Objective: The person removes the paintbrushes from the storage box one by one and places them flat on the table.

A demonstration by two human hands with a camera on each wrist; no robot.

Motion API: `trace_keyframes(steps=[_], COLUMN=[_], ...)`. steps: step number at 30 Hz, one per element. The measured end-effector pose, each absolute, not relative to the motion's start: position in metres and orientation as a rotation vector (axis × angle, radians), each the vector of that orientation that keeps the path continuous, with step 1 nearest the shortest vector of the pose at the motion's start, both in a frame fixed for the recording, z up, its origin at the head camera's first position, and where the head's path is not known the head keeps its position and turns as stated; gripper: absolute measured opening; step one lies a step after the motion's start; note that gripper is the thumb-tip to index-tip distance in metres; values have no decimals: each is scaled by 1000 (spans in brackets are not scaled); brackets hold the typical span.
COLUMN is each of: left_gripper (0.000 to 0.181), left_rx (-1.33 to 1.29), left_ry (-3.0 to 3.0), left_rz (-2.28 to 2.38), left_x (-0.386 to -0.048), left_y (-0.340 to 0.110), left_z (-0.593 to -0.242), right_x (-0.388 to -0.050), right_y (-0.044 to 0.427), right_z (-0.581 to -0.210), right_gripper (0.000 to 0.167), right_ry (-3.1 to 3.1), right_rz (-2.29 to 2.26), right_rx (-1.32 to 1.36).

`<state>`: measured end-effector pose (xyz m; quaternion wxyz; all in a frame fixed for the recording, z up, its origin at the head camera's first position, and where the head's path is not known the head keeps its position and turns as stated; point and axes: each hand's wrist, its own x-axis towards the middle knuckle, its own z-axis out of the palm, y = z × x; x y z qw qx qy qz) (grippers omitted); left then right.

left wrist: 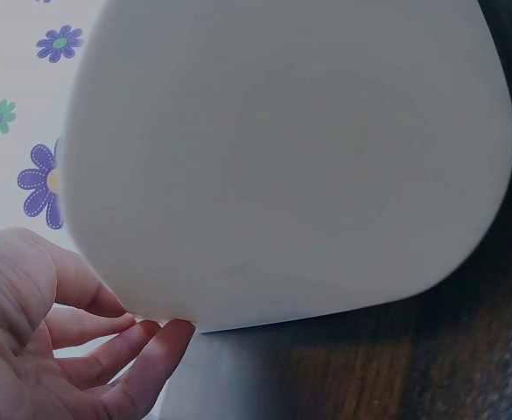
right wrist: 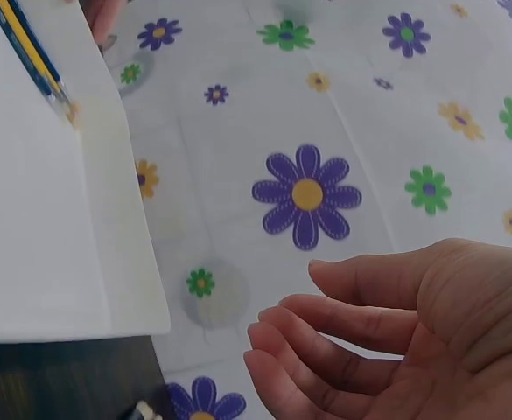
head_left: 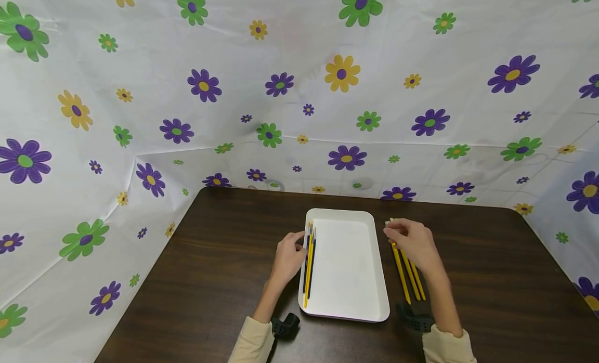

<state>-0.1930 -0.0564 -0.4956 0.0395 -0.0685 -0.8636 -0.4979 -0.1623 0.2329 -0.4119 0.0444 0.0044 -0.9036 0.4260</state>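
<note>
The dark brown wood-look worktop [head_left: 224,259] gives you its widest stretch on the left, from your left hand [head_left: 287,253] out to the slanting left edge. A narrower band runs from your right hand [head_left: 418,243] to the right edge. Beyond the white rectangular shallow tray [head_left: 348,264] only a thin strip remains before the far edge, where the white flower-printed cloth [head_left: 224,108] rises like a wall.

Inside the tray, slim yellow and dark blue paintbrushes [head_left: 308,280] lie lengthwise along its left wall, bristles toward the far end; the rest of its floor shows bare. Just outside its right wall, yellow-handled paintbrushes [head_left: 411,277] lie slanted on the worktop, their far ends partly hidden by your right hand. A black wrist mount [head_left: 286,325] sits near the tray's near left corner, and another black wrist mount [head_left: 415,320] near the lower ends of the yellow-handled paintbrushes.

The left wrist view shows what the head view cannot: your left fingers pinch the tray's rim, their tips gathered at the edge. The right wrist view shows your right fingers loosely curved, thumb apart, with nothing between them.
</note>
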Motion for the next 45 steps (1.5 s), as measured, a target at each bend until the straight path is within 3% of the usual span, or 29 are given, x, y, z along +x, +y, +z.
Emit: trace_keyframes(steps=[28,45], left_gripper=[42,42], left_rx=[-239,-228], left_ry=[-2624,-2630], left_rz=[-1534,-1536], left_x=[-192,-192], left_y=[-56,-56], left_z=[-493,-493], right_x=[-162,-163], right_y=[188,156], right_z=[-410,-423], right_gripper=[21,26], right_ry=[-2775,-2775], right_rz=[1317,1384], right_rx=[180,120])
